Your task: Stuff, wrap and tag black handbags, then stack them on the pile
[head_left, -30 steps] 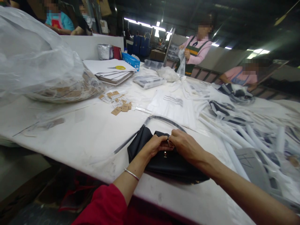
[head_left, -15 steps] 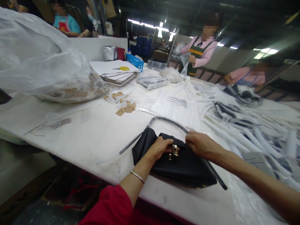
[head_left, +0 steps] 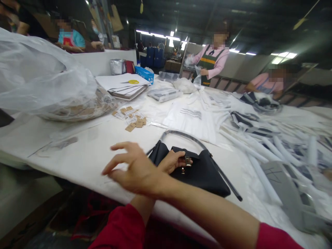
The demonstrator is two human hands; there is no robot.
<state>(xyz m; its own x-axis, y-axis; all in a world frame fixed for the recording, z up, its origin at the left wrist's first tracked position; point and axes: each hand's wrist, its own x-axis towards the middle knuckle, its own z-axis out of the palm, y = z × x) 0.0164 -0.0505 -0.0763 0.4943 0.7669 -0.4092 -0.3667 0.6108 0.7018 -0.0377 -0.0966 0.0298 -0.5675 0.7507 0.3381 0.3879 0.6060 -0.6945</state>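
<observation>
A black handbag [head_left: 204, 173] with a gold clasp [head_left: 187, 161] and a grey wrapped handle [head_left: 181, 134] lies flat near the table's front edge. My left hand [head_left: 173, 162] rests on its flap beside the clasp, fingers curled over the edge. My right hand [head_left: 132, 166] hovers above the table to the left of the bag, crossing over my left forearm, fingers spread and holding nothing.
Brown paper tags [head_left: 132, 117] lie beyond the bag. A big clear plastic sack [head_left: 44, 83] fills the left. Stacked papers with yellow scissors [head_left: 133, 82] sit at the back. White plastic bags [head_left: 192, 117] and rolled white wraps [head_left: 269, 152] cover the right. Other people work at the far side.
My right hand left the bag's right side and swung across to the left over my left arm, opening. My left hand stayed on the flap by the clasp.
</observation>
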